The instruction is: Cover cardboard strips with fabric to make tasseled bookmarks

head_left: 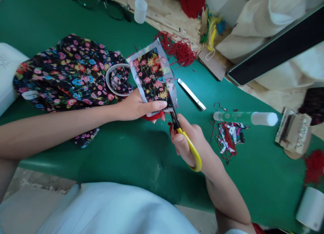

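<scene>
My left hand (141, 107) grips the lower edge of a small floral fabric piece (150, 77) with a pale grey border, thumb on top. Some red material (152, 117) shows beneath the fingers. In my right hand (188, 137) is a pair of scissors (191, 148) with yellow handles and dark blades. The blades lie at the fabric's lower right corner; whether they cut into it I cannot tell. A larger dark floral cloth (76, 72) is spread out to the left, with a pale ring (108, 80) on it beside my left wrist.
Silver tweezers (191, 94), a green tube with a white cap (238, 118) and fabric scraps (231, 137) lie right on the green table (121, 159). Red yarn (183, 51), eyeglasses (108, 4) and a white cup (140, 11) are farther back. A dark-faced panel (278, 45) juts in at upper right.
</scene>
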Tool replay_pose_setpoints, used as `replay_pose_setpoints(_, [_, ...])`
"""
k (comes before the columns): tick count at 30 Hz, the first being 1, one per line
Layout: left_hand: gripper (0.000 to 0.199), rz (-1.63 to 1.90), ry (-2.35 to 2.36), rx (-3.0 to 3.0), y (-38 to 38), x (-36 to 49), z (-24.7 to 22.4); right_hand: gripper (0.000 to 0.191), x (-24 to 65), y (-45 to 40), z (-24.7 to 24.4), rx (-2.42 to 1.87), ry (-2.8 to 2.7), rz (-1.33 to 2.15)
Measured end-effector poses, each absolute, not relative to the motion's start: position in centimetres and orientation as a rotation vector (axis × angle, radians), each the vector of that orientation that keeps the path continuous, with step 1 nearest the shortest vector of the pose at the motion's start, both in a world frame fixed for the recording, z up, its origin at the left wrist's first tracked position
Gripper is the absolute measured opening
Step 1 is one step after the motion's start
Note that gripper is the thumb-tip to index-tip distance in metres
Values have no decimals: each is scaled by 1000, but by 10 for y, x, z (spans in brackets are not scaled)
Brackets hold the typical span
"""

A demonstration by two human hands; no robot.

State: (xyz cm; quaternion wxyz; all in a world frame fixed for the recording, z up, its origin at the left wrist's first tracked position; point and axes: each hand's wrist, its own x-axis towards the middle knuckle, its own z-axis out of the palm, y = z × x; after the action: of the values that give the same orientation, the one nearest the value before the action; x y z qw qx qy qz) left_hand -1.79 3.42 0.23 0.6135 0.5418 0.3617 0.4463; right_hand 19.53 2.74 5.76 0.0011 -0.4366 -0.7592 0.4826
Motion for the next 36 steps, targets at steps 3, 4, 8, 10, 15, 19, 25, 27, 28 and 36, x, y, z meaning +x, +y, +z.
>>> replay_pose_setpoints(3, [41, 1035, 830, 1215, 34, -18, 2, 69, 195, 26, 57, -1377, -2376, 1506])
replay_pose_setpoints(4, [40, 1035, 827, 1203, 34, -18, 2, 70, 194, 26, 57, -1383, -2375, 1503])
replay_pose_setpoints(8, [37, 1053, 791, 1168, 34, -18, 1, 70, 194, 26, 58, -1405, -2381, 1481])
replay_pose_setpoints(10, [35, 1065, 777, 1155, 34, -18, 1, 69, 193, 27, 59, -1412, -2398, 1454])
replay_pose_setpoints(15, [35, 1044, 785, 1166, 34, -18, 1, 68, 193, 27, 59, -1412, -2421, 1397])
replay_pose_setpoints(19, [40, 1019, 853, 1171, 34, -18, 2, 67, 191, 27, 61, -1413, -2417, 1384])
replay_pose_setpoints(25, [41, 1019, 866, 1174, 34, -17, 4, 67, 192, 28, 56, -1399, -2404, 1399])
replay_pose_setpoints(27, [42, 1030, 862, 1166, 34, -16, 5, 67, 194, 28, 53, -1343, -2385, 1430])
replay_pose_setpoints(28, [43, 1038, 861, 1165, 34, -16, 5, 66, 194, 29, 51, -1305, -2371, 1447])
replay_pose_setpoints(36, [45, 1086, 846, 1230, 34, -19, 0, 67, 198, 32, 63, -1240, -2249, 1469])
